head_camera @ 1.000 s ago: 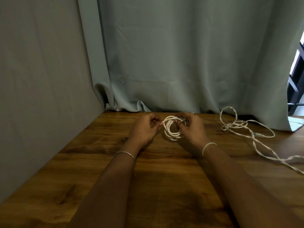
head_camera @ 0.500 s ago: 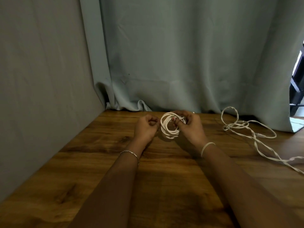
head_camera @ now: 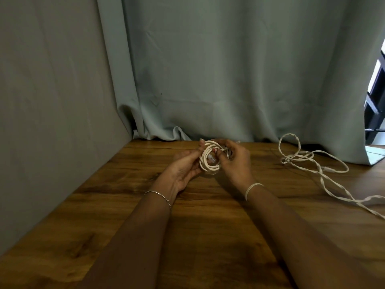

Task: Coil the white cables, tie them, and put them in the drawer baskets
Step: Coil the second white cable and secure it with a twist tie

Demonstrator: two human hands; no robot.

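A small coil of white cable (head_camera: 209, 163) hangs just above the wooden table (head_camera: 187, 236), between both hands. My right hand (head_camera: 235, 161) grips the coil's right side, fingers curled through the loops, a pale band on that wrist. My left hand (head_camera: 183, 165) lies palm up against the coil's left side, its fingers stretched along the loops and touching them. A plug end shows inside the coil. A second white cable (head_camera: 308, 163) lies loose and tangled on the table to the right. No drawer or basket is in view.
A grey-green curtain (head_camera: 229, 80) hangs along the table's back edge. A grey wall (head_camera: 52, 101) closes the left side. A dark frame (head_camera: 375, 101) shows past the curtain at the far right.
My left hand has opened from a fist beside the coil to a palm-up hold against its left side. The coil has turned a little in my right hand.
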